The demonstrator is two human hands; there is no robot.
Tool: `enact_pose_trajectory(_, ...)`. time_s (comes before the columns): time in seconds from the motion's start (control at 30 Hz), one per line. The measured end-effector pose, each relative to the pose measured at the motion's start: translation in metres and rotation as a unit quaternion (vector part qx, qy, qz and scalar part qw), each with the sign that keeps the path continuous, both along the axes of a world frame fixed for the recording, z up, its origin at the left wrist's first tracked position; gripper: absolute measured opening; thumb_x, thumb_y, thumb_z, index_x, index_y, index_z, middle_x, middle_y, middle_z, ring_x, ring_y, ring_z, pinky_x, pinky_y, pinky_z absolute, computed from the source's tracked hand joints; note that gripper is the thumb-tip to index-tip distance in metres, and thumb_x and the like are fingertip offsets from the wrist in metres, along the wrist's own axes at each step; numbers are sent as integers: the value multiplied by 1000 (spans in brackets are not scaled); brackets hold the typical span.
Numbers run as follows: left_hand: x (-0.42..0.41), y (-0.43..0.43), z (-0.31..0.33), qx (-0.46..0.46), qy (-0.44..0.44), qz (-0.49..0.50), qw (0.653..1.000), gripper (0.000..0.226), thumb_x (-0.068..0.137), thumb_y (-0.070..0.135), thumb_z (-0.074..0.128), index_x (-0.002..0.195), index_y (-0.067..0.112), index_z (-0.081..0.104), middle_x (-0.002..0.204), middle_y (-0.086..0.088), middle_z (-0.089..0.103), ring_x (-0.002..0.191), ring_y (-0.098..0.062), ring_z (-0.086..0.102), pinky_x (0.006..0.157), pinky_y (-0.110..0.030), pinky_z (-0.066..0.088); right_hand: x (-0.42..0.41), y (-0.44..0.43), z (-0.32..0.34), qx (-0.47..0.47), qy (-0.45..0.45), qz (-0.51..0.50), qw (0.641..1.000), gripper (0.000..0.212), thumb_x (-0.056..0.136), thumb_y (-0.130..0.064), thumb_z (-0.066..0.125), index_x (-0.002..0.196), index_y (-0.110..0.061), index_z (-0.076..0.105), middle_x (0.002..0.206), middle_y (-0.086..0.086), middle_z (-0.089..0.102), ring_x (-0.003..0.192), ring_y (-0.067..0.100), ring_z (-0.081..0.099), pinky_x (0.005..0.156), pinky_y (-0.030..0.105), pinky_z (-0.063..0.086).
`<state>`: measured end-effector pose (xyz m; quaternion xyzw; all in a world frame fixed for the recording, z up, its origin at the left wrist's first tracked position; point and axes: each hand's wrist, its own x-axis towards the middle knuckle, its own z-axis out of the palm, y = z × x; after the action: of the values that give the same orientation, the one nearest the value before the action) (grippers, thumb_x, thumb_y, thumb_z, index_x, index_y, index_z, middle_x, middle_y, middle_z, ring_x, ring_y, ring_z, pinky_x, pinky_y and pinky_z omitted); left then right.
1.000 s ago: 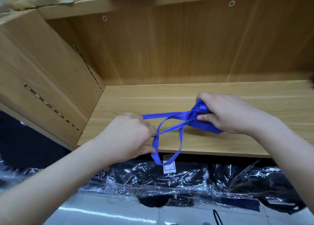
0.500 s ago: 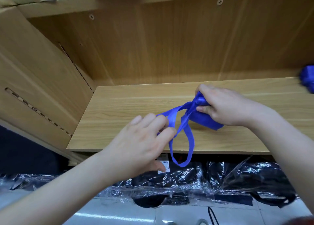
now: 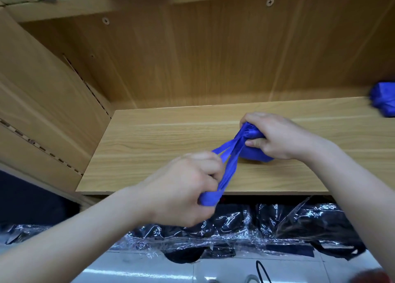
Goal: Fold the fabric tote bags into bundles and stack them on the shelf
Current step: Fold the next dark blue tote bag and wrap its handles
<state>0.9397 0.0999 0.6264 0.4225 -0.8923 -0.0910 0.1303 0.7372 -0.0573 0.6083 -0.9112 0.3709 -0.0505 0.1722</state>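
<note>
Wooden shelf [image 3: 160,141] fills the middle of the frame, with a light wood back panel [image 3: 213,58] above it and a side wall [image 3: 42,90] at the left. At centre right our right grip [image 3: 277,137] is curled over a bunched blue tote bag [image 3: 254,155] that rests on the shelf, fingers and thumb clamped round its gathered neck. From that neck the bag's straps [image 3: 229,161] run down and left, taut, to our left grip [image 3: 183,188] at lower centre. It sits over the shelf's front edge with its fingers closed round the strap ends, and a fold of blue strap shows under the fist. At the far right edge of the frame another blue bundle [image 3: 383,101] lies on the same shelf near the back, well apart from the bag we hold. Below the shelf, along the bottom of the frame, black goods [image 3: 267,227] in clear crinkled plastic lie on a pale floor [image 3: 149,270]. 2 screw heads [image 3: 270,2] show in the back panel near the top
</note>
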Motion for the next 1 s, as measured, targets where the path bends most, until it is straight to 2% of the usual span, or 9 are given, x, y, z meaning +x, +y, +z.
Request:
enact_pose_trajectory(0.1,5,1,22,181,183,102,961,35,76,32,68,55,13,48,53,4,43,57,-20,51,72,-40,52,3,9,-5,21,-49,11,999,24,88,-23,65,107,-27,51,103,-8,58,98,20,54,85,37,43)
enact_pose_trajectory(0.2,13,-2,41,350,446,59,821,24,73,20,55,88,11,72,52,0,55,50,-14,55,65,-24,51,9,21,-3,22,-82,16,996,25,89,-23,64,106,-30,48,92,-9,61,87,21,54,78,37,45)
enact_pose_trajectory(0.37,16,-15,38,295,710,152,621,59,76,-19,37,110,13,72,115,-3,71,91,-27,72,55,-26,58,17,48,20,-24,-128,59,990,49,89,-19,62,118,-42,30,89,-14,55,81,21,51,74,38,44)
enact_pose_trajectory(0.47,12,-21,29,207,715,203,636,55,78,-13,59,121,21,62,124,3,67,107,-27,67,63,-20,56,23,60,25,-97,-109,108,983,60,87,-17,63,123,-47,26,97,-12,60,92,20,57,77,41,47)
enact_pose_trajectory(0.57,10,-23,19,172,627,218,728,58,75,-3,75,125,21,60,130,6,62,121,-16,59,85,-21,52,30,65,22,-161,-65,149,974,68,85,-19,66,127,-51,23,81,-7,50,82,24,57,65,38,44)
enact_pose_trajectory(0.7,7,-22,24,221,491,227,811,60,84,10,71,138,20,48,140,11,51,130,4,45,89,-11,45,41,60,31,-44,-27,145,988,46,92,-20,55,109,-51,25,89,-3,46,93,25,54,70,36,38)
enact_pose_trajectory(0.8,7,-22,22,209,491,252,808,55,82,28,63,135,25,47,139,12,52,128,-2,50,99,-21,46,43,57,28,43,-19,155,987,37,93,-23,54,117,-49,42,98,-5,51,95,18,53,82,40,44)
enact_pose_trajectory(0.93,15,-19,18,200,610,330,692,40,80,31,73,115,18,60,118,-2,69,103,-17,69,83,-29,56,36,54,23,161,-95,144,972,25,92,-26,56,113,-40,56,103,-14,62,99,10,55,90,37,44)
enact_pose_trajectory(1.0,22,-12,19,219,556,364,714,28,80,16,75,106,12,68,95,-5,75,85,-16,72,78,-30,57,31,50,25,151,-93,130,975,18,93,-23,57,100,-39,56,97,-14,64,95,13,56,88,42,45)
